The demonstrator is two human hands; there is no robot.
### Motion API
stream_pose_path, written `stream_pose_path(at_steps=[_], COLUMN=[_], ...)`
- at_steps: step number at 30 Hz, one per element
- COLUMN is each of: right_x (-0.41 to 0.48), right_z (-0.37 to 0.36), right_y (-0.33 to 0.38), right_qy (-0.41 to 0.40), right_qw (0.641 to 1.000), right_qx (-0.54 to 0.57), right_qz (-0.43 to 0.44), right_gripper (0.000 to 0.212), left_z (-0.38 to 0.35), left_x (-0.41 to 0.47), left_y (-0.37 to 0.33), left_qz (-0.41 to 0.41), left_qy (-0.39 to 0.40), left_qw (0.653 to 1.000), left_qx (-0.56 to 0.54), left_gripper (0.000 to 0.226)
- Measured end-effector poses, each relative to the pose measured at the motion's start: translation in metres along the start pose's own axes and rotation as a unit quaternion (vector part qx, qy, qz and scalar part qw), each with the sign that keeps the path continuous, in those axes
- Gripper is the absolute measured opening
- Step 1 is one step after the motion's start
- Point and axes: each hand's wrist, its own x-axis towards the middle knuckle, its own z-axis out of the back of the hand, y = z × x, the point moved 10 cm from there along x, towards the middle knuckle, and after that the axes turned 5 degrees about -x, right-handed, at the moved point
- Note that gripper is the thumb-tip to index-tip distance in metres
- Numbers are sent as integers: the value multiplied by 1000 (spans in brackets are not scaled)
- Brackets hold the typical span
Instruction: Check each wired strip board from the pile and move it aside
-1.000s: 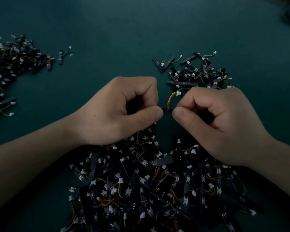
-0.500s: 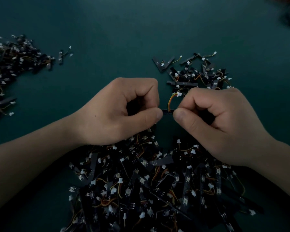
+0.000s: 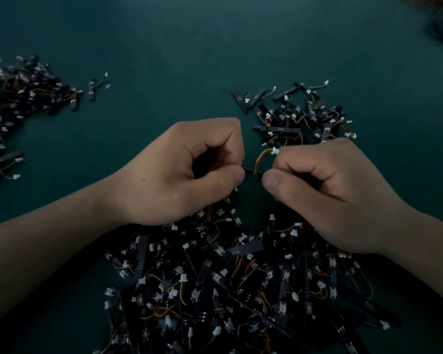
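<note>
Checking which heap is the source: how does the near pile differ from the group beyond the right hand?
The near pile is far larger and thickly heaped; the far group is small and loosely spread. The right hand overlaps the near pile; the far group lies almost fully visible. Both hold black strip boards with coloured wires and white connectors.

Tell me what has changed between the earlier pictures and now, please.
Almost nothing. The white connector on the orange wire dipped slightly toward the right hand. The left hand and right hand still pinch the thin black strip board by its ends; the big pile lies as before.
</note>
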Motion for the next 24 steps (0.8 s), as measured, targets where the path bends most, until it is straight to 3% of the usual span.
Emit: stream_pose_path(at_steps=[5, 8, 10, 15, 18, 24], right_x=[-1, -4, -6, -3, -2, -2], right_z=[16, 34, 40, 34, 29, 25], right_y=[-5, -11, -17, -22, -20, -17], right_qy=[-69, -160, -190, -160, -138, -120], right_qw=[997, 983, 975, 981, 985, 988], right_qx=[45, 86, 114, 105, 97, 86], right_qz=[-4, -14, -28, -38, -38, -38], right_gripper=[39, 30, 24, 22, 21, 20], left_z=[3, 2, -6, -18, -19, -22], left_x=[-2, -2, -1, -2, -2, -3], left_y=[5, 9, 5, 4, 3, -2], left_qz=[37, 67, 63, 41, 25, 15], left_qy=[-19, 5, 52, 104, 113, 147], left_qw=[999, 998, 995, 981, 979, 976], left_qx=[2, 9, 50, 159, 167, 157], left_gripper=[6, 44, 51, 32, 18, 16])
